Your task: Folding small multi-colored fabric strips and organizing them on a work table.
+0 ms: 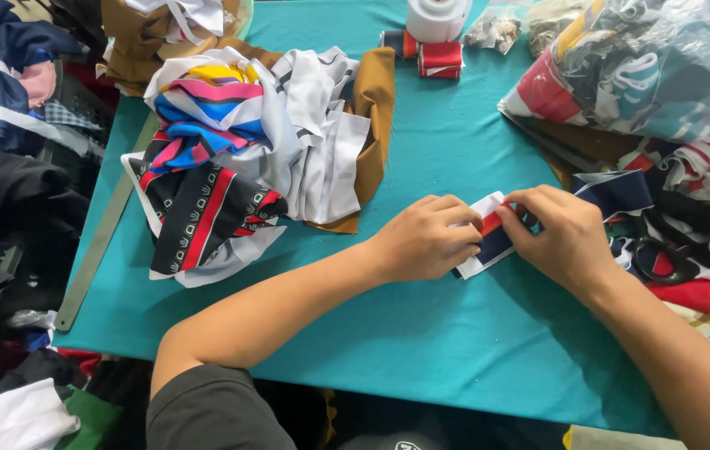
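Head view shows the left hand and right hand both pinched on 1 small white, red and navy fabric strip lying on the teal tabletop, apparently mid-fold; the next move likely requires aligned edges.

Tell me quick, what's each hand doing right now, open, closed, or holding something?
Left hand: closed, pinching the small striped fabric piece on the teal table.
Right hand: closed, pinching the same piece from its other side.

A small fabric strip, banded white, red and navy, lies flat and slightly slanted on the teal table, partly covered by both hands.
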